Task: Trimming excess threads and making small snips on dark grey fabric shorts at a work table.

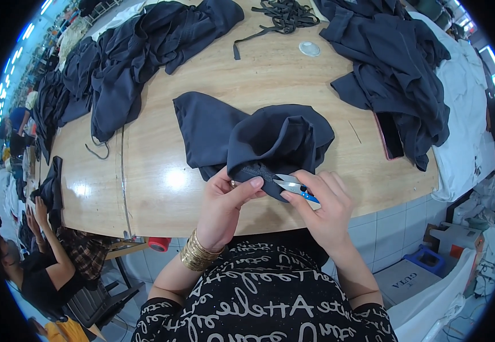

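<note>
A dark navy garment (210,128) lies bunched on the wooden table in front of me, one part folded open like a hollow. My left hand (233,191) pinches its near edge, thumb on top, where a seam shows. Gold bangles ring that wrist. In my right hand (324,196) is a small pair of thread snips (293,185) with silver blades and a blue part at the grip. The blades point left and touch the cloth beside my left thumb. Whether they have fabric or thread between them, I cannot tell.
Dark garments (128,54) pile at the back left, more (393,74) at the right beside a phone (389,135). Black straps (287,17) and a clear disc (309,49) lie at the back. A co-worker (48,251) handles dark cloth at left. White cloth (464,108) hangs over the right edge.
</note>
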Demonstrator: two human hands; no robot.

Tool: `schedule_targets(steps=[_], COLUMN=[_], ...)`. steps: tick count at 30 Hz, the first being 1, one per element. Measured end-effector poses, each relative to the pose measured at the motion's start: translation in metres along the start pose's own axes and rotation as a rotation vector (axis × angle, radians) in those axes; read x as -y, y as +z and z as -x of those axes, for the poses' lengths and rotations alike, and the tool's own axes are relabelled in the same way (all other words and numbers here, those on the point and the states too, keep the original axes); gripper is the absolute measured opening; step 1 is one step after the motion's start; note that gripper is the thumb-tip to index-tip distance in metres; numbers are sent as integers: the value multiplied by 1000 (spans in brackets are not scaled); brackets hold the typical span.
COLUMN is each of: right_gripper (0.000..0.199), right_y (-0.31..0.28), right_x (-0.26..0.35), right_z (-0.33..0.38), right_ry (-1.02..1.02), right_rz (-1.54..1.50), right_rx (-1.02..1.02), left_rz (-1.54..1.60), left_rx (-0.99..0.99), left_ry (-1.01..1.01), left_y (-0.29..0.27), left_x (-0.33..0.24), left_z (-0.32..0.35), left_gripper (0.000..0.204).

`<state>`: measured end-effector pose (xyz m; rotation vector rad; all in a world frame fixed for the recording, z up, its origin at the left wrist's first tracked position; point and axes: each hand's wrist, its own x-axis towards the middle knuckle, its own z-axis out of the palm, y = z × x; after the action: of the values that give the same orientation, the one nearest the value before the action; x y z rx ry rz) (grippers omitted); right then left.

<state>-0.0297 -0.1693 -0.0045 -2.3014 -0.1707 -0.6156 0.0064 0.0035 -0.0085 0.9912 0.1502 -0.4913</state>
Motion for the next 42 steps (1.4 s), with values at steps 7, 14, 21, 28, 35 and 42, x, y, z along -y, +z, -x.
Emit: schedule_targets(steps=[7, 14, 21, 28, 35, 42], right_gripper=[27, 27, 27, 26, 23, 16], right_y=[2, 3, -2, -4, -1, 23], right_x=[-2, -2, 1, -2, 5, -17], right_z=[-1, -2, -1, -7, -26, -37], right_ry=[-105, -97, -31, 8, 424, 284], right_rz=[75, 81, 6, -73, -759, -551], right_rx=[-34, -51, -11, 34, 228, 410], left_rz=[15, 22, 25, 6, -120, -314], left_rx=[12, 10, 20, 18, 75, 144], left_ry=[-7, -14, -15, -1, 81, 44], left_y=[0, 1, -2, -1, -3, -29], left_x=[-2, -2, 1, 2, -2, 12], left_z=[-1, 0, 2, -1, -3, -7], left_gripper=[15, 14, 15, 17, 22, 23])
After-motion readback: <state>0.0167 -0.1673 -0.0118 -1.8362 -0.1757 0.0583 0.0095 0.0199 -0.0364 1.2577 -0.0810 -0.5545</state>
